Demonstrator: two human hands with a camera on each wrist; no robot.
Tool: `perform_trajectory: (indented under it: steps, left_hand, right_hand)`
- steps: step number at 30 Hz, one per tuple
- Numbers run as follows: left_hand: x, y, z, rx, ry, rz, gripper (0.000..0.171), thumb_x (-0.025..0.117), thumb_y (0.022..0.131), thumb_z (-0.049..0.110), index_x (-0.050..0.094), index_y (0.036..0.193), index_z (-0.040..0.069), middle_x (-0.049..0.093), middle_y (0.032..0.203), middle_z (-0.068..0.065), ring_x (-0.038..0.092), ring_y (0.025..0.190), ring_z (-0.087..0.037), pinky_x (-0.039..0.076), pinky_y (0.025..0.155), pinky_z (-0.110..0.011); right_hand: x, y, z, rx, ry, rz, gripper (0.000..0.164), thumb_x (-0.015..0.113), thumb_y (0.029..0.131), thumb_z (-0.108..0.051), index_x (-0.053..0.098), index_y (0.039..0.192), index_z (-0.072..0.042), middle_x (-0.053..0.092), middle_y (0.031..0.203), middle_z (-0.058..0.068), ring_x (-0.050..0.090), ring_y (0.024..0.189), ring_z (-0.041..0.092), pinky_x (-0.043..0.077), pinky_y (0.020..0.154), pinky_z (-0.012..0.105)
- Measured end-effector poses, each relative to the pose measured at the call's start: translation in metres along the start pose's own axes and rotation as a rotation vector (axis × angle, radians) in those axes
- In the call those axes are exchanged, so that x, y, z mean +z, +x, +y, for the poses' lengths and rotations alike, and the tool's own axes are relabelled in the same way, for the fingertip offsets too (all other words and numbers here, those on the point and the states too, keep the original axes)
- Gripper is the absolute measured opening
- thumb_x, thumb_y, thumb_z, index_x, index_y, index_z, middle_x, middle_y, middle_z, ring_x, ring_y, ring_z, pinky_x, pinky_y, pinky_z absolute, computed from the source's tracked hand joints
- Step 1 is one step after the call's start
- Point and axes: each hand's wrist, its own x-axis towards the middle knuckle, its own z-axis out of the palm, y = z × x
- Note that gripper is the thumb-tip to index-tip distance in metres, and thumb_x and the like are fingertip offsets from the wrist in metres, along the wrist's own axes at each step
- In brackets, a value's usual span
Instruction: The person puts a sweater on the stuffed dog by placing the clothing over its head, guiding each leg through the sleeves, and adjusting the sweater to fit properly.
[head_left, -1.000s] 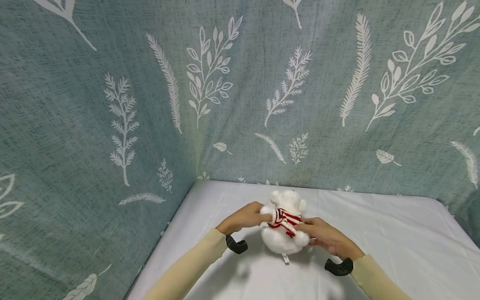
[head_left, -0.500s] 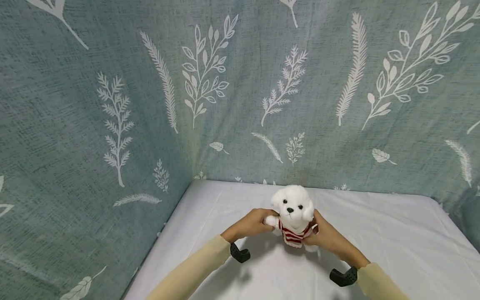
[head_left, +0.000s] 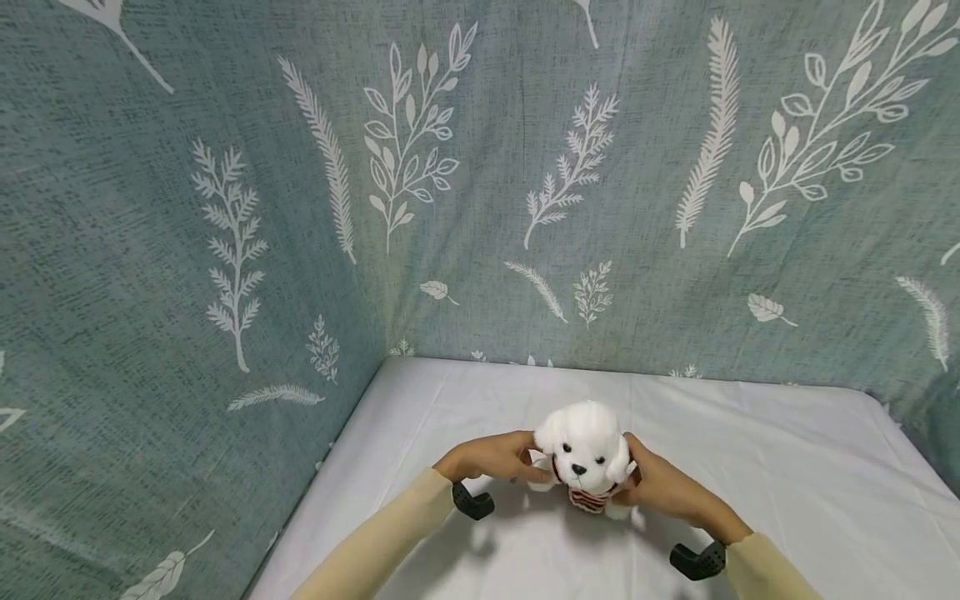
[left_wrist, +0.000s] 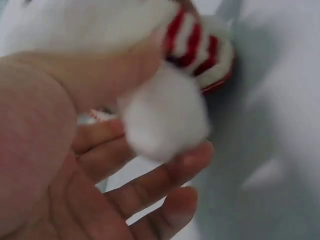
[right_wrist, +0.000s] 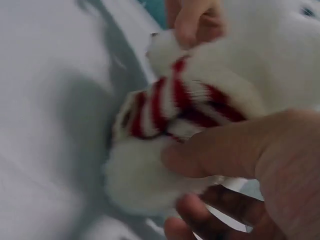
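A white plush dog [head_left: 583, 433] in a red-and-white striped knit sweater [head_left: 588, 500] is held low over the white-covered table, its face toward me and its head tipped down. On the left, my left hand [head_left: 489, 457] holds one of its front paws [left_wrist: 167, 117] between thumb and fingers. My right hand [head_left: 667, 485] grips the other side, its thumb pressed on the white fur [right_wrist: 137, 170] just below the sweater and its fingers curled beneath. The head hides most of the dog's body in the head view.
White cloth [head_left: 750, 483] covers the table. Blue-green curtains [head_left: 480, 208] with white leaf prints hang behind it and along the left side. A black band [head_left: 699, 561] sits on the right wrist and another black band [head_left: 472, 502] on the left.
First the plush dog had its back to me; by half a second ago it faced me. Since then its head has tipped forward and down, both hands still holding it.
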Motion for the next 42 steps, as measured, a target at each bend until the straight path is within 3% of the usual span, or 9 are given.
perform_trajectory:
  steps: [4, 9, 13, 18, 22, 26, 33, 36, 42]
  left_hand:
    - [-0.002, 0.000, -0.006, -0.045, -0.050, 0.071, 0.025, 0.051, 0.109, 0.016, 0.066, 0.128, 0.016, 0.068, 0.099, -0.001, 0.063, 0.083, -0.023, 0.046, 0.062, -0.033]
    - [0.005, 0.008, -0.003, -0.054, -0.064, 0.188, 0.031, 0.048, 0.107, 0.011, 0.064, 0.132, 0.017, 0.067, 0.092, -0.004, 0.062, 0.075, -0.028, 0.041, 0.056, -0.034]
    - [0.006, 0.016, 0.001, -0.052, 0.001, 0.269, 0.037, 0.056, 0.099, 0.009, 0.066, 0.133, 0.019, 0.068, 0.095, 0.001, 0.059, 0.079, -0.021, 0.044, 0.062, -0.033]
    - [0.002, 0.024, 0.002, -0.017, 0.101, 0.320, 0.026, 0.069, 0.097, 0.015, 0.074, 0.122, 0.018, 0.070, 0.111, 0.006, 0.062, 0.099, -0.011, 0.050, 0.082, -0.032]
    - [0.001, 0.030, -0.001, -0.022, 0.108, 0.295, 0.011, 0.068, 0.098, 0.013, 0.077, 0.105, 0.016, 0.067, 0.104, 0.003, 0.061, 0.091, -0.012, 0.050, 0.073, -0.030]
    - [0.006, 0.038, 0.001, -0.025, 0.131, 0.262, 0.009, 0.066, 0.099, 0.009, 0.073, 0.095, 0.014, 0.066, 0.094, 0.004, 0.059, 0.082, -0.010, 0.047, 0.068, -0.027]
    - [0.013, 0.047, 0.017, -0.025, 0.323, 0.333, 0.006, 0.072, 0.098, 0.014, 0.070, 0.103, 0.011, 0.065, 0.089, 0.005, 0.060, 0.083, -0.008, 0.050, 0.073, -0.028]
    - [0.013, 0.048, 0.015, -0.064, 0.340, 0.374, 0.007, 0.075, 0.095, 0.011, 0.069, 0.100, 0.010, 0.065, 0.089, 0.004, 0.061, 0.082, -0.010, 0.050, 0.071, -0.029]
    - [0.011, 0.050, 0.003, -0.058, 0.340, 0.427, 0.032, 0.080, 0.087, 0.002, 0.072, 0.116, 0.012, 0.071, 0.108, -0.001, 0.065, 0.097, -0.013, 0.051, 0.080, -0.029]
  right_hand:
    - [-0.005, 0.000, -0.001, 0.038, 0.003, -0.015, 0.044, 0.064, 0.092, -0.005, 0.047, 0.132, -0.002, 0.056, 0.114, 0.012, 0.056, 0.089, 0.027, 0.049, 0.068, 0.040]
    - [-0.002, 0.006, -0.001, 0.077, 0.015, 0.087, 0.025, 0.059, 0.101, -0.016, 0.054, 0.123, -0.004, 0.060, 0.106, 0.009, 0.060, 0.087, 0.024, 0.051, 0.066, 0.039]
    - [0.001, 0.013, -0.001, 0.083, 0.020, 0.187, 0.032, 0.059, 0.105, -0.022, 0.055, 0.131, -0.004, 0.061, 0.106, 0.010, 0.061, 0.085, 0.022, 0.052, 0.067, 0.038]
    - [0.002, 0.023, -0.004, 0.034, -0.072, 0.263, 0.034, 0.059, 0.105, -0.018, 0.061, 0.134, 0.000, 0.064, 0.104, 0.009, 0.061, 0.085, 0.019, 0.051, 0.067, 0.036]
    - [0.001, 0.028, -0.004, -0.038, -0.144, 0.290, 0.025, 0.065, 0.100, -0.011, 0.068, 0.123, -0.001, 0.069, 0.105, 0.009, 0.066, 0.093, 0.024, 0.054, 0.074, 0.039]
    - [-0.001, 0.028, -0.002, -0.102, -0.172, 0.285, 0.029, 0.068, 0.099, -0.009, 0.067, 0.126, 0.001, 0.070, 0.118, 0.015, 0.066, 0.111, 0.035, 0.055, 0.089, 0.048]
    - [0.000, 0.027, 0.006, -0.234, -0.282, 0.302, 0.039, 0.075, 0.093, -0.008, 0.060, 0.127, 0.006, 0.068, 0.120, 0.021, 0.066, 0.108, 0.040, 0.054, 0.087, 0.050]
    - [0.002, 0.028, 0.012, -0.309, -0.376, 0.326, 0.043, 0.076, 0.091, -0.008, 0.058, 0.127, 0.008, 0.069, 0.115, 0.022, 0.069, 0.101, 0.040, 0.056, 0.083, 0.050]
    - [0.007, 0.033, 0.020, -0.314, -0.524, 0.384, 0.040, 0.069, 0.095, -0.005, 0.058, 0.131, 0.010, 0.070, 0.116, 0.023, 0.070, 0.095, 0.040, 0.056, 0.083, 0.052]
